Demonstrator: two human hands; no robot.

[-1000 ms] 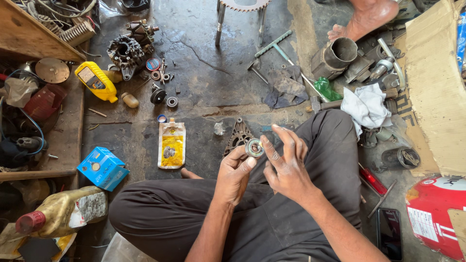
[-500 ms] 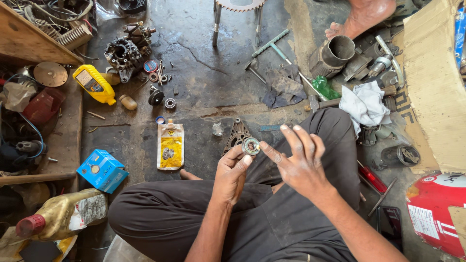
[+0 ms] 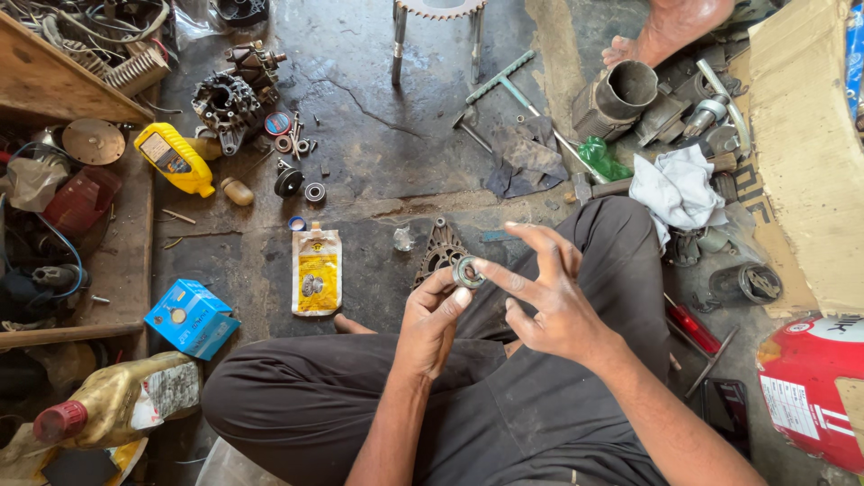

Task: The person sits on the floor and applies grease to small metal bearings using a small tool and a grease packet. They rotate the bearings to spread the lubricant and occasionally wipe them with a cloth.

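I sit cross-legged on a dark workshop floor. My left hand (image 3: 432,319) pinches a small round metal bearing (image 3: 467,272) between thumb and fingertips, above my lap. The index fingertip of my right hand (image 3: 549,292) touches the bearing's right side, and its other fingers are spread apart. A dark triangular metal cover plate (image 3: 440,252) lies on the floor just beyond the bearing.
A yellow-white sachet (image 3: 316,270), blue box (image 3: 191,317), yellow bottle (image 3: 174,159) and engine part (image 3: 220,97) lie to the left. Rags (image 3: 677,189), a metal cylinder (image 3: 621,94) and another person's foot (image 3: 661,36) are at right, with a sprocket (image 3: 439,9) at top.
My right hand has spread its fingers wider and its index fingertip now rests on the bearing. The left hand keeps the bearing in nearly the same place.
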